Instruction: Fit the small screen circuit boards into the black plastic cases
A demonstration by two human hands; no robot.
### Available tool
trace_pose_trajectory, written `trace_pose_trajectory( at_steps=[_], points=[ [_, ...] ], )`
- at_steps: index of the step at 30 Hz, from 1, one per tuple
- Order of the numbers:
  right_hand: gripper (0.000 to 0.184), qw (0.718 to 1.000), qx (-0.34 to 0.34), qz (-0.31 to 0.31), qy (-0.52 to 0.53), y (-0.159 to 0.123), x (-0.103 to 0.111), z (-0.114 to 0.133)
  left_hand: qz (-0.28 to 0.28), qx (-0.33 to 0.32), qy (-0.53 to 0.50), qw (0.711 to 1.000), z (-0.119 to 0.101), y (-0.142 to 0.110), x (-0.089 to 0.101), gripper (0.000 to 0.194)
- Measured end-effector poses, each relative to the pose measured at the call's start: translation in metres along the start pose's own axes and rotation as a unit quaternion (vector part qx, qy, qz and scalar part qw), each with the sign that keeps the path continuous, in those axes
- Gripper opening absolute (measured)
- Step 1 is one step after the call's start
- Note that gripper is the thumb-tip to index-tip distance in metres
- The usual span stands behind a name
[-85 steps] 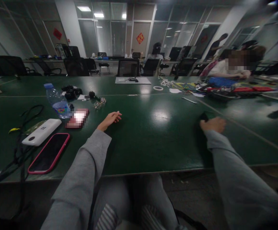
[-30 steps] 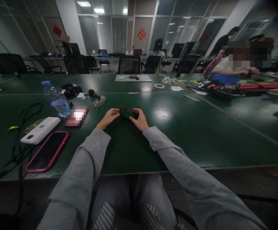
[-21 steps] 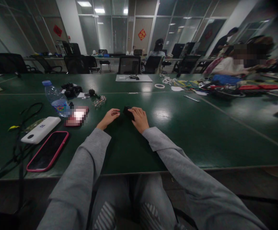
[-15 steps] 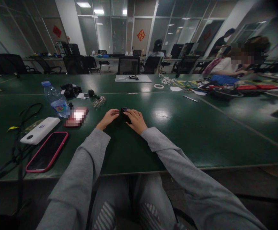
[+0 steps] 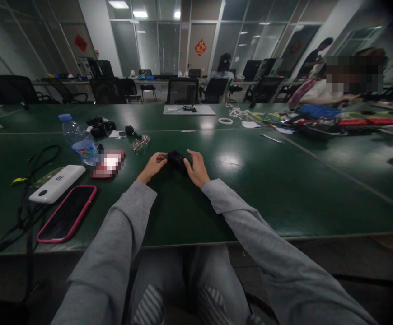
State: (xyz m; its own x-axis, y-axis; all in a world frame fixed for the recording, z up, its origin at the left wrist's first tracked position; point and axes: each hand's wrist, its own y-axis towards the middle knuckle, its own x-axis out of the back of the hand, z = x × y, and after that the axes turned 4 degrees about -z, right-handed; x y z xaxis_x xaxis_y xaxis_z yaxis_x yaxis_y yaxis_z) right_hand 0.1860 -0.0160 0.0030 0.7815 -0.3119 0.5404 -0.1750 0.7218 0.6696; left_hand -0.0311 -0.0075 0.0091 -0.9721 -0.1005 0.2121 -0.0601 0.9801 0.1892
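A small black box-like object [image 5: 176, 159] sits on the dark green table [image 5: 250, 189] in front of me. My right hand [image 5: 195, 169] is curled around its right side, thumb and fingers on it. My left hand [image 5: 153, 165] rests on the table at the object's left, fingertips touching its edge, fingers loosely bent. Both arms wear grey sleeves.
To the left lie a pink-cased phone [image 5: 67, 214], a white power bank [image 5: 57, 183], black cables [image 5: 30, 189], a water bottle [image 5: 77, 140], glasses [image 5: 140, 143] and small black items [image 5: 100, 127]. A person sits at the far right behind coloured clutter [image 5: 318, 119]. Office chairs stand behind the table.
My right hand went from the far right of the table to the middle, bringing the black object to my left hand. Since half a second ago it has turned the object slightly.
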Motion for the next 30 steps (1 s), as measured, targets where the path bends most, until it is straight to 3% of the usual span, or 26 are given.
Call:
trace_pose_trajectory(
  at_steps=[5,13,20,30],
  points=[
    [0.037,0.991,-0.110,0.056,0.059,0.000,-0.003,-0.006,0.023,0.038,0.000,0.999,-0.008,-0.002,-0.004,0.036],
    [0.032,0.991,-0.099,0.060,0.063,0.000,-0.002,-0.002,0.020,0.013,0.054,0.998,-0.005,0.001,-0.005,0.032],
    [0.040,0.984,-0.123,0.086,0.099,-0.003,-0.014,-0.013,0.022,-0.014,0.163,0.986,-0.011,-0.008,-0.015,0.057],
    [0.040,0.980,-0.112,0.095,0.137,-0.003,-0.017,-0.019,0.017,-0.003,0.151,0.988,-0.012,-0.007,-0.017,0.058]
  ],
)
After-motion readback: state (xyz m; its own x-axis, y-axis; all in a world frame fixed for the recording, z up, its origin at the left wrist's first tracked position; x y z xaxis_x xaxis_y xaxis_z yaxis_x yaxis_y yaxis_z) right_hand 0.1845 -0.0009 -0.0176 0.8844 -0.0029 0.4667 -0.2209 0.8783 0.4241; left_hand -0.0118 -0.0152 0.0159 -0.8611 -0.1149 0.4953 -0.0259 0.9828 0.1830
